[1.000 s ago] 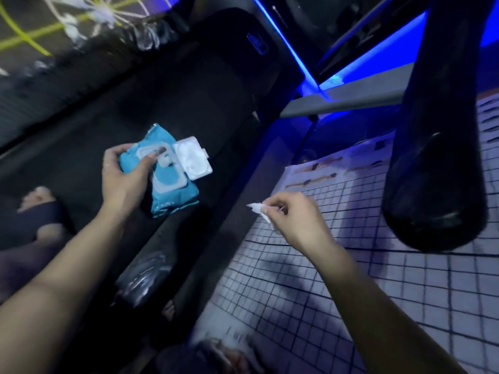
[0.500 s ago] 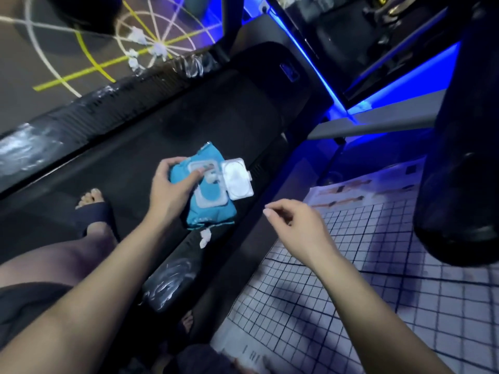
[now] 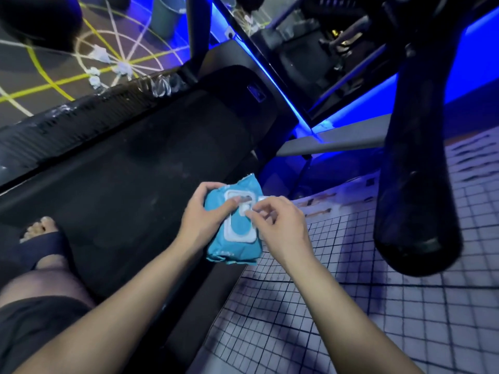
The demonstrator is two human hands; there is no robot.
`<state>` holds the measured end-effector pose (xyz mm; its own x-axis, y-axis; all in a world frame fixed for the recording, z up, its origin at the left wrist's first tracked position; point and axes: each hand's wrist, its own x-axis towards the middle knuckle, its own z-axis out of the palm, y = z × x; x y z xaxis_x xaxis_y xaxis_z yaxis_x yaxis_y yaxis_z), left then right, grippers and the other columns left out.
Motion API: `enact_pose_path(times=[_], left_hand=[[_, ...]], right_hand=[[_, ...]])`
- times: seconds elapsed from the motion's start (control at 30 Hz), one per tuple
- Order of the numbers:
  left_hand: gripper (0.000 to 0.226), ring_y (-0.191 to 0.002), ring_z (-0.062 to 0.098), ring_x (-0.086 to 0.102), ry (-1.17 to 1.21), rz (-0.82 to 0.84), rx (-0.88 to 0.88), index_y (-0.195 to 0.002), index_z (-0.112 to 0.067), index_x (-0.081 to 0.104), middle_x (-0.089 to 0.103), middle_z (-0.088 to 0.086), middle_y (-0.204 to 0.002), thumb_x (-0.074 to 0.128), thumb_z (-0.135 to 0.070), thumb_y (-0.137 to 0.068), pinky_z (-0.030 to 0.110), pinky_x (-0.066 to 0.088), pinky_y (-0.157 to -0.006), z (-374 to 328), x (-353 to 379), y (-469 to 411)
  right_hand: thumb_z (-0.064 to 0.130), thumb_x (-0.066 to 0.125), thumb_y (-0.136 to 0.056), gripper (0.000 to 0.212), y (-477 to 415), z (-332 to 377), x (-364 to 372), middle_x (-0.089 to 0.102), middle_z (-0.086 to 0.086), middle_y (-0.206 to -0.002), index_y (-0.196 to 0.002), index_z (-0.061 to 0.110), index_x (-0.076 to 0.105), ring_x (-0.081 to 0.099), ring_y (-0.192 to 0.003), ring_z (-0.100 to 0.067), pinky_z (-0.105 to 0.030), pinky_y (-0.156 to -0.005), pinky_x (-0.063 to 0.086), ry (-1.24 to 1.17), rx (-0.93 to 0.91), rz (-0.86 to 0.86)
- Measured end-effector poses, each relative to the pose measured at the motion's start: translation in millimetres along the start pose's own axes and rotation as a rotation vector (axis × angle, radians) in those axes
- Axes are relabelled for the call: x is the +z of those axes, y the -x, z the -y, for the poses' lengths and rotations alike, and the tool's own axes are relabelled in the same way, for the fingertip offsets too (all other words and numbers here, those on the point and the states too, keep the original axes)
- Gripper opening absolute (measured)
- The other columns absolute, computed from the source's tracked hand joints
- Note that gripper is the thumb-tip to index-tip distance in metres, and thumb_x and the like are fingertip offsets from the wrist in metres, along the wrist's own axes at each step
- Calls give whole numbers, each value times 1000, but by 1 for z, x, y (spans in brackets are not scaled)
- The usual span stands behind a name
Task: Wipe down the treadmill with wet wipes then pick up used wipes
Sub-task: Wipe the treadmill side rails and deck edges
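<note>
My left hand (image 3: 201, 221) grips a blue wet wipes pack (image 3: 233, 249) over the right edge of the dark treadmill belt (image 3: 121, 184), its thumb lying across the white opening frame. My right hand (image 3: 280, 229) reaches onto the pack from the right, and its thumb and forefinger pinch a bit of white wipe (image 3: 247, 210) at the opening. The open lid shows as a white edge behind my right fingers. Several crumpled used wipes (image 3: 100, 54) lie on the patterned floor beyond the treadmill's left rail.
A black punching bag (image 3: 421, 184) hangs close on the right above a white gridded mat (image 3: 351, 319). My sandalled foot (image 3: 44, 240) stands on the belt at the left. The treadmill's upright post (image 3: 197, 36) and a grey bucket (image 3: 166, 14) are at the top.
My right hand let go of a small white scrap, which fell beside the pack, then moved left onto the pack's opening. My left hand kept hold of the pack.
</note>
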<state>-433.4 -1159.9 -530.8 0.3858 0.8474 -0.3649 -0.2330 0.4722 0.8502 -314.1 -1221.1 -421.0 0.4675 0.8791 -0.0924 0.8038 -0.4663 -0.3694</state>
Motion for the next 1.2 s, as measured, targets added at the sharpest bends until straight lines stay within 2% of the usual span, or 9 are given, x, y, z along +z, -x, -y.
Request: enact_pose_path(times=[0.3,0.4,0.53,0.6,0.7,0.83,1.03,1.13,1.2], left_hand=[[27,-86,6,72,-41,-38,-28,-103,-33,65,75,-16,-96,84,-36,-83,29,57,-72,6,8,-7],[28,-82,4,72,-67,-54,-36,-101,-32,64,75,-15,-94,84,-38,-83,25,56,-68,5,6,-8],[28,-80,2,71,-110,-104,-37,-102,-34,63,75,-13,-95,83,-40,-83,20,55,-65,0,1,-11],[28,-78,-4,68,-145,-142,-20,-103,-34,62,74,-14,-95,82,-39,-84,15,51,-62,-4,-3,-15],[30,-83,-1,68,-202,-168,26,-104,-36,60,73,-16,-98,82,-42,-83,27,57,-72,-7,-9,-22],[37,-90,8,69,-260,-184,20,-104,-41,57,71,-17,-100,82,-46,-78,42,59,-80,-6,-16,-28],[32,-85,-3,68,-194,-141,33,-108,-38,57,71,-18,-100,80,-41,-86,28,56,-72,-17,-20,-27],[32,-88,-1,68,-177,-134,26,-110,-42,57,71,-18,-102,78,-40,-87,35,59,-78,-17,-21,-27],[33,-94,4,69,-178,-126,18,-115,-47,55,71,-16,-106,74,-42,-89,42,59,-85,-17,-21,-27]], right_hand=[[33,84,-80,14,5,-3,10,68,9,-84,-86,23,76,62,-70,-2,-13,-64,48,-207,165,-184],[31,82,-82,8,0,-2,26,67,8,-86,-85,27,76,62,-71,-4,-19,-68,51,-232,199,-105],[20,77,-88,12,-8,8,30,59,7,-87,-78,20,70,56,-72,-2,-11,-66,42,-249,127,-117],[20,75,-90,11,-7,10,29,60,3,-92,-81,18,68,58,-77,-3,-18,-73,49,-349,136,-93],[23,67,-97,8,-2,17,20,70,-7,-101,-95,16,68,69,-84,-11,-32,-79,56,-592,232,-27],[24,56,-103,22,-16,27,-6,76,-4,-105,-113,7,66,72,-99,-14,-30,-88,58,-813,305,28],[13,55,-103,16,-45,36,-9,74,-17,-110,-109,1,63,71,-106,-29,-35,-86,57,-1035,453,32],[10,59,-100,4,-42,38,5,78,-10,-95,-103,8,60,74,-89,-29,-42,-87,59,-875,395,10],[7,60,-97,12,-37,38,16,77,-11,-89,-105,15,56,72,-76,-28,-45,-79,57,-709,347,66]])
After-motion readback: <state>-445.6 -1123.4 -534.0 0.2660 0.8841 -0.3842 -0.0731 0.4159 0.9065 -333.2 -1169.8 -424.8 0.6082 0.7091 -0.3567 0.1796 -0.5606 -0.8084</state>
